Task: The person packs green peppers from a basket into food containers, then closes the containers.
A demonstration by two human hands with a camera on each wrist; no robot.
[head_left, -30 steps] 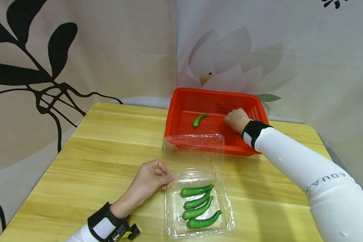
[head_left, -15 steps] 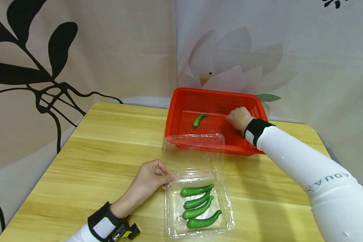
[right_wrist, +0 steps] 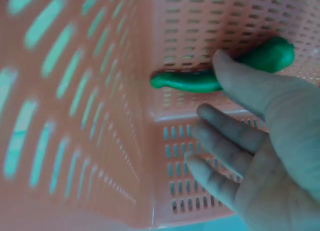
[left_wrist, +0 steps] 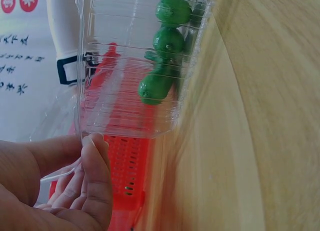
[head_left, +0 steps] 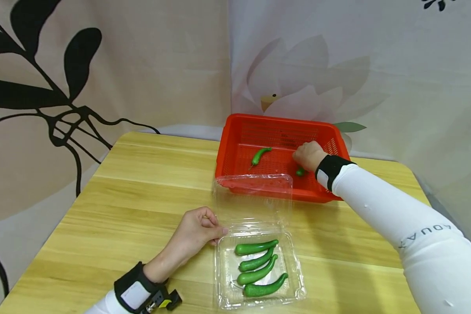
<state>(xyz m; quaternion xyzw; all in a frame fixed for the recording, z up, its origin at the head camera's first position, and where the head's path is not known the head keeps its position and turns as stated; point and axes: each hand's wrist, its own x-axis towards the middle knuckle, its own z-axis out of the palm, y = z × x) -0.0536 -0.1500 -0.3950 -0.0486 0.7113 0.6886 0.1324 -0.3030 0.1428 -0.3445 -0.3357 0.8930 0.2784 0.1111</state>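
Note:
My left hand (head_left: 198,229) pinches the rim of a clear plastic clamshell container (head_left: 229,301) between thumb and fingertips, near the hinge. Its lid (head_left: 251,207) stands raised toward the basket. Several green chili peppers (head_left: 257,275) lie side by side inside. Deep in a red plastic basket (head_left: 274,117), my right hand (head_left: 309,156) has its thumb across another green chili pepper (right_wrist: 192,82). In the right wrist view the index finger is hidden behind that pepper, while the other fingers spread below it. A further chili pepper (head_left: 261,155) lies on the basket floor to the left.
The wooden table (head_left: 141,196) carries both containers, with the basket at the back close to a patterned cloth backdrop (head_left: 172,65). The raised lid overlaps the basket's front wall in the head view. My right sleeve (head_left: 388,209) reaches over the table's right side.
My right hand shifts slightly inside the basket, and the green end of the pepper comes into sight beneath it, moving left. The left hand and the container stay put.

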